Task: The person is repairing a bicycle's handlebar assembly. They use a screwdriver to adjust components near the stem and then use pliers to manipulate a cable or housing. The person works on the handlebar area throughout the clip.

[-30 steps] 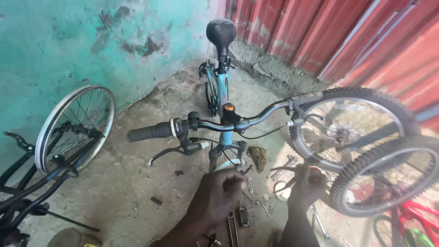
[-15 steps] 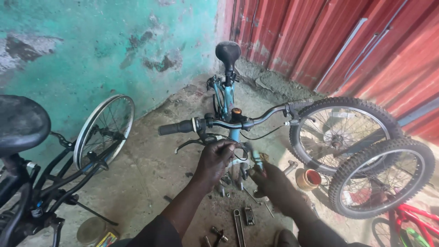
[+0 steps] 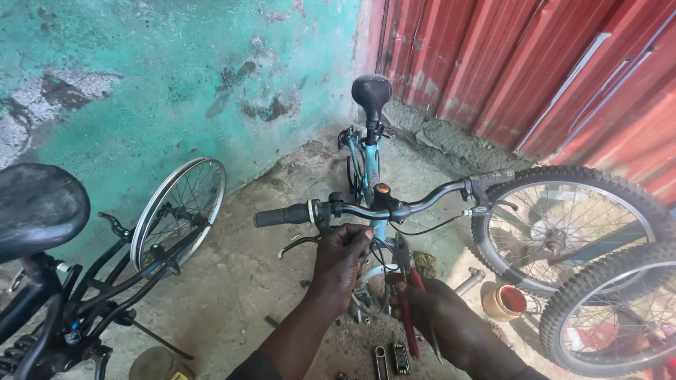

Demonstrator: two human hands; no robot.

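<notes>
Fingers of the left hand [image 3: 343,259] are curled shut just under the handlebar [image 3: 394,205] of a small light-blue bicycle [image 3: 366,165], pinching what looks like a thin black brake cable [image 3: 384,264] – exact grip on it is hard to tell. Right hand [image 3: 436,309] sits lower and to the right, fingers wrapped around red-handled pliers [image 3: 407,295], closed on the handles, plier head pointing up toward the stem just beside the left hand. Handlebar runs across mid-frame with a black grip [image 3: 282,216] on its left end and a brake lever [image 3: 299,244] hanging below it; an orange cap [image 3: 382,188] sits at the stem. Bicycle faces away from the camera, black saddle [image 3: 371,91] up at the far end near a teal wall [image 3: 176,77] and a red corrugated metal door [image 3: 535,70]. Right side – two knobby-tyred wheels [image 3: 570,225] overlapping each other, a small red-orange cup [image 3: 505,301] on the concrete floor [image 3: 232,295] near them. Left side: a black bicycle [image 3: 63,302] with a wide black seat [image 3: 39,204] and a spoked silver wheel [image 3: 179,207] leaning near the wall. Small metal tools [image 3: 391,359] lie on the floor below the hands.
</notes>
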